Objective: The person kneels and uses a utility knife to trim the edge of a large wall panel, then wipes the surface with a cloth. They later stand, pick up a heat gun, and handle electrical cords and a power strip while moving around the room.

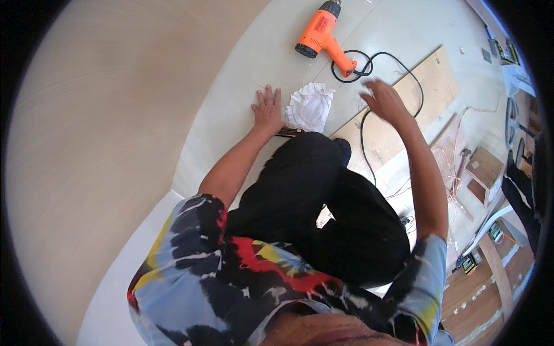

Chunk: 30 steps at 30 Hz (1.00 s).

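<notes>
My left hand lies flat with spread fingers on the pale floor, beside the wall. Close to its thumb is a black-and-yellow tool, perhaps a cutter knife, partly hidden by my knee. A crumpled white cloth rests just right of that hand. My right hand is raised, its fingers loosely curved and apart, slightly blurred, with nothing visible in it. Beyond it, an orange heat gun lies on its side. The black cord loops by the gun's handle and passes behind my right hand.
A smooth beige wall rises at left. Under the cord lies a long wooden board. To the right are a hammer, a small wooden box and thin copper-coloured wire. My bent legs fill the middle.
</notes>
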{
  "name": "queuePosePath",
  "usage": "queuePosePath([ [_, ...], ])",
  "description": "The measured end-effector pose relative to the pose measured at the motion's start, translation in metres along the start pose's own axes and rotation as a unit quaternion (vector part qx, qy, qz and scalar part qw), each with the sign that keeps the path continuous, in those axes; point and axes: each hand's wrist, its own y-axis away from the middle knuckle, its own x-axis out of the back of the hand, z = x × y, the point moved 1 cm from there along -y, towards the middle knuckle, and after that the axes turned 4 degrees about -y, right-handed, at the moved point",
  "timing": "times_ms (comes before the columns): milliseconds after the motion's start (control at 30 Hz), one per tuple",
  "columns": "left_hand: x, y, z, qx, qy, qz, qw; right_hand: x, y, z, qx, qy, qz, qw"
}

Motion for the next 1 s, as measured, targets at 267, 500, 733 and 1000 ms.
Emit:
queuePosePath([
  [267,-0.091,0.071,-0.049,-0.286,-0.025,0.078,0.955,-0.106,-0.154,0.019,-0.021,-0.087,0.225,0.970],
  [500,-0.081,0.120,-0.061,-0.315,0.006,0.063,0.947,-0.057,-0.158,0.025,-0.095,-0.202,0.093,0.970],
  [733,-0.118,0.168,-0.033,-0.231,0.090,0.033,0.968,-0.036,-0.132,0.050,-0.071,-0.302,0.079,0.947],
  [1000,-0.135,0.172,-0.036,-0.146,0.095,0.080,0.981,0.000,-0.080,0.065,-0.065,-0.592,0.201,0.778],
])
